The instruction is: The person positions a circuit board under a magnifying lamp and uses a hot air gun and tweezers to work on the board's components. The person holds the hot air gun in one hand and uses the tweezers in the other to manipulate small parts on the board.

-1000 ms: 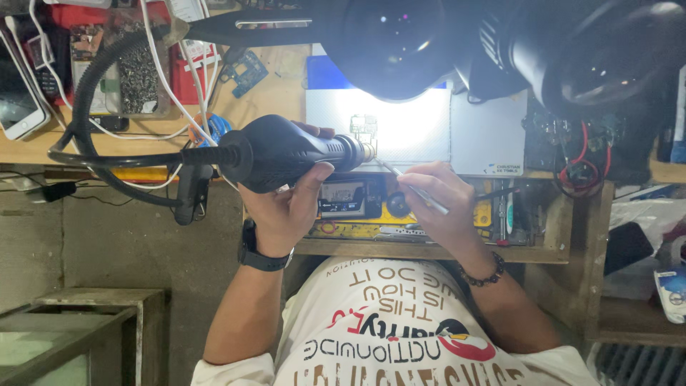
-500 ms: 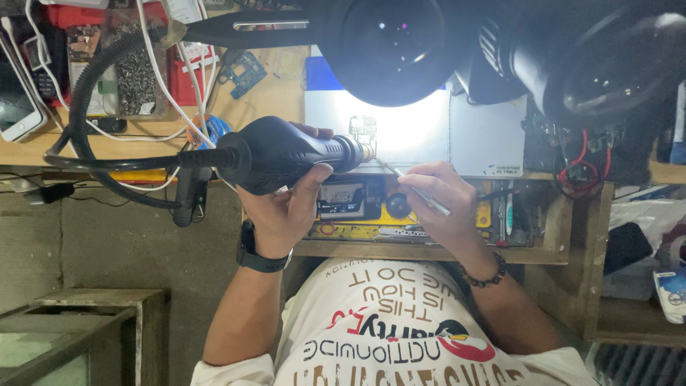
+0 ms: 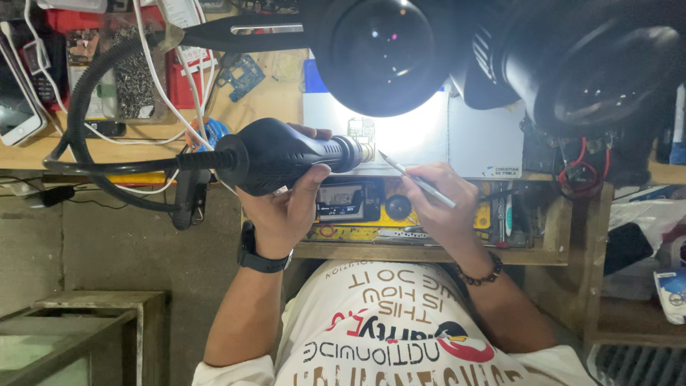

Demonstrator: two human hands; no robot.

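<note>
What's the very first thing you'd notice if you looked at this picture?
The fat black hot-air tool in the middle, gripped by the left hand, its nozzle aimed at a small circuit board on the brightly lit white mat. Beside it the right hand holds thin tweezers, and a big black microscope looms above.

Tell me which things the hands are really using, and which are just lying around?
In use:
- black hot-air tool, held by the left hand
- tweezers, held by the right hand
- small circuit board on the lit white mat

Lying about:
- white phone
- blue circuit board
- white cables
</note>
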